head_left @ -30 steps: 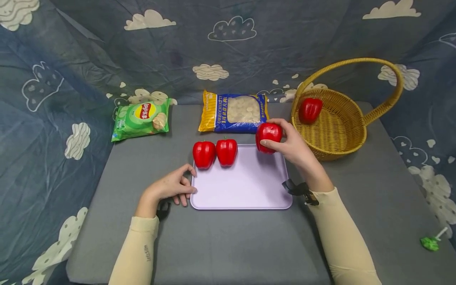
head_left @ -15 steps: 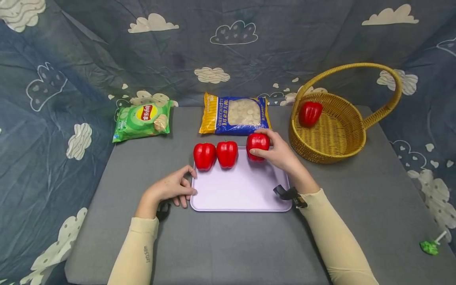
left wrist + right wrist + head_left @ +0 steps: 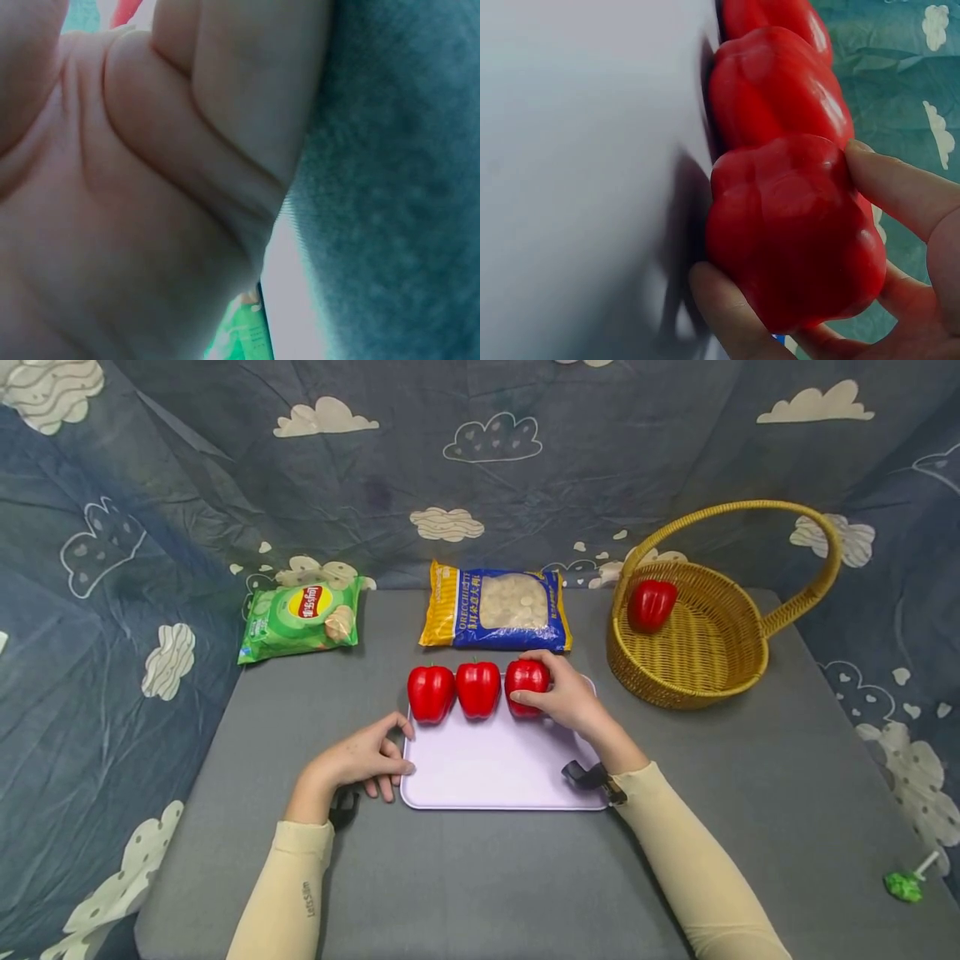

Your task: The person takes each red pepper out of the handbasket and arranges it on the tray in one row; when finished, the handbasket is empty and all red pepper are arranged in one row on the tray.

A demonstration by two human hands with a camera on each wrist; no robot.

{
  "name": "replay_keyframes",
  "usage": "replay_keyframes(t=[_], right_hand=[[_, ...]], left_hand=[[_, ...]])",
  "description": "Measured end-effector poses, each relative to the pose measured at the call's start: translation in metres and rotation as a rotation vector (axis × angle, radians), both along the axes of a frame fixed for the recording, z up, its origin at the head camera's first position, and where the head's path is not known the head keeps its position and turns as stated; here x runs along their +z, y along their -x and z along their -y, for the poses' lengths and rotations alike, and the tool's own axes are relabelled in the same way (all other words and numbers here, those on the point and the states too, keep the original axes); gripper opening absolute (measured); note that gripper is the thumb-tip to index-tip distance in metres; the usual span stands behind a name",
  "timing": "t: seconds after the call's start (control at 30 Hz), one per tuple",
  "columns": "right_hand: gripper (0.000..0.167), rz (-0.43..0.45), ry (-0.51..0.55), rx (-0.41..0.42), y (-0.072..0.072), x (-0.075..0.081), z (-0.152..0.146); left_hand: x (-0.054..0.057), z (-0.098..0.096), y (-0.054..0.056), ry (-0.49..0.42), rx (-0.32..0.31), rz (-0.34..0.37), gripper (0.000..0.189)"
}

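Observation:
My right hand (image 3: 566,700) grips a red bell pepper (image 3: 525,681) at the back of the lilac tray (image 3: 495,777). In the right wrist view, thumb and fingers go round this pepper (image 3: 795,232), close beside another pepper (image 3: 776,90). Two more bell peppers stand at the tray's back left, a middle one (image 3: 477,689) and a leftmost one (image 3: 431,693). My left hand (image 3: 360,756) holds the tray's left rim with its thumb and bent index finger. Its palm (image 3: 127,202) fills most of the left wrist view, hiding the fingertips.
A wicker basket (image 3: 678,693) with a tall handle stands at the back right, with one red bell pepper (image 3: 652,606) inside. A green chip bag (image 3: 300,618) and a blue-yellow pasta bag (image 3: 495,610) lie behind the tray. A green-wrapped lollipop (image 3: 903,885) lies far right.
My right hand has brought its bell pepper leftward and down to the tray, beside the other two peppers. The left hand has stayed at the tray's left rim.

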State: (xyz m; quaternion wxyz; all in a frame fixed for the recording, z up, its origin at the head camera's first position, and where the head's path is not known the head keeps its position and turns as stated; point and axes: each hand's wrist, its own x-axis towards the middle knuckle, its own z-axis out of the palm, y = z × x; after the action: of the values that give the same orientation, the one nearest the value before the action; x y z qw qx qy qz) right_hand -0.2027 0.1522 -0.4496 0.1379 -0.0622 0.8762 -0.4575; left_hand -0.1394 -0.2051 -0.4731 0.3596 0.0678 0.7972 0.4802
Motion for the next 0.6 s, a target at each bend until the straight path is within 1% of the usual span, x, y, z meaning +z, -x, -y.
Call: replay_keyframes(t=[0.4, 0.5, 0.6], right_hand=[[0.069, -0.023, -0.035, -0.015, -0.0029, -0.0036, 0.0073], [0.074, -0.030, -0.031, -0.003, -0.0034, -0.0036, 0.0058], [0.078, -0.038, -0.024, 0.020, -0.0035, 0.0010, -0.0007]], left_hand=[[0.0008, -0.0003, -0.0014, 0.017, 0.013, 0.006, 0.051], [0.0015, -0.0005, -0.0018, 0.014, 0.011, 0.004, 0.052], [0.0015, -0.0006, -0.0018, 0.010, 0.009, 0.001, 0.052]])
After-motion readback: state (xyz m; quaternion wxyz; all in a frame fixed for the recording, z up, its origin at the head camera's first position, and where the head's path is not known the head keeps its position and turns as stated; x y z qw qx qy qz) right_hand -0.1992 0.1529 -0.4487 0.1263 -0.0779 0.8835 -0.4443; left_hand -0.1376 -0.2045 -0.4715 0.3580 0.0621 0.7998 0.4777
